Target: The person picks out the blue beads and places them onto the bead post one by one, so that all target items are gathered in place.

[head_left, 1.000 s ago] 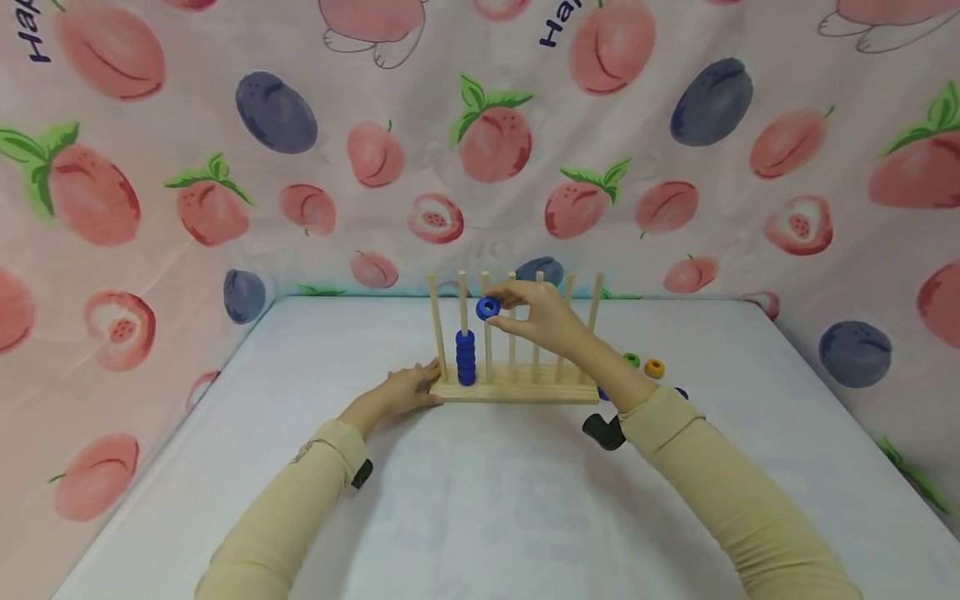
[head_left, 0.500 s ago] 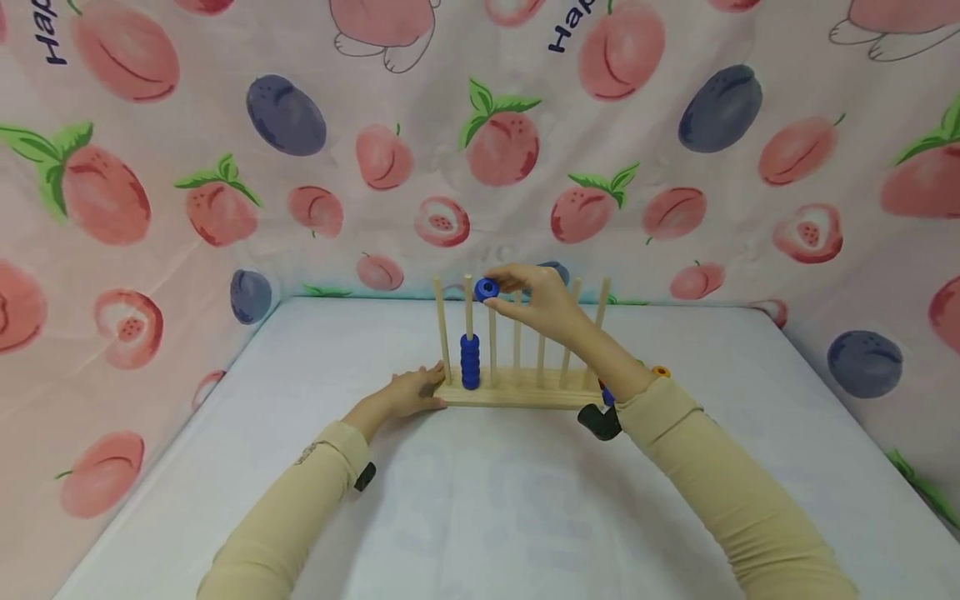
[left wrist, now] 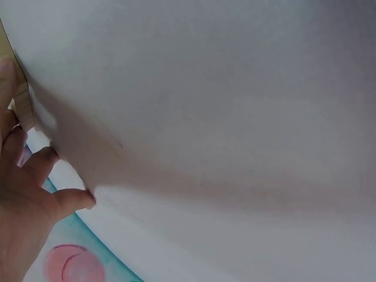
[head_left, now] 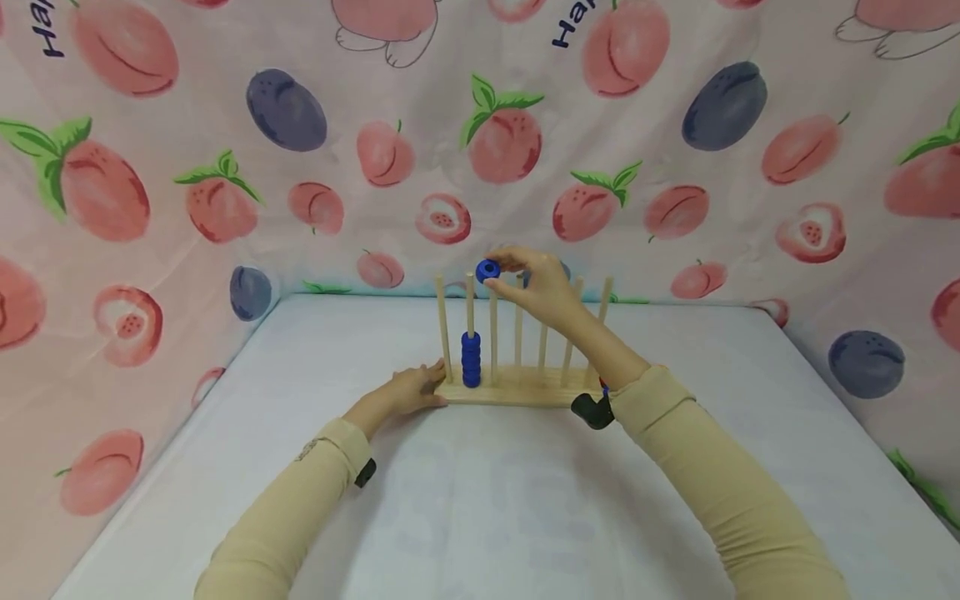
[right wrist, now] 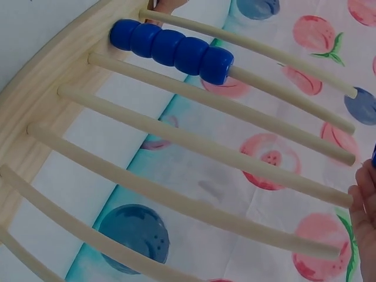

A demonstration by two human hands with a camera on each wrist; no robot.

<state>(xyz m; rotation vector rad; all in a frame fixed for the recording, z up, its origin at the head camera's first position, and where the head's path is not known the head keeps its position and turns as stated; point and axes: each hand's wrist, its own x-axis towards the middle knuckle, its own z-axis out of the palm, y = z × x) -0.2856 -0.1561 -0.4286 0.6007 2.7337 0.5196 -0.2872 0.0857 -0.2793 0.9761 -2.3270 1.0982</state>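
Note:
A pale wooden rack [head_left: 517, 397] with several upright pegs stands on the white table. My left hand [head_left: 408, 392] holds the left end of its base; in the left wrist view its other fingers are spread on the cloth. Several blue beads are stacked on the second peg from the left, and this bead stack [right wrist: 170, 50] shows large in the right wrist view. Up near the peg tops, my right hand [head_left: 546, 292] pinches one blue bead [head_left: 487, 271] between thumb and fingers, its hole facing the head camera. Only a sliver of that bead enters the right wrist view.
A fruit-print cloth [head_left: 442, 125] hangs behind the table and along both sides. Bits of red and blue [head_left: 604, 386] peek out beside the right forearm at the rack's right end. Dark wrist mounts [head_left: 594, 411] sit under both cuffs.
My right hand has raised the blue bead from below the peg tops to about their height. The forearm now covers the loose beads at right. The left hand stays on the base.

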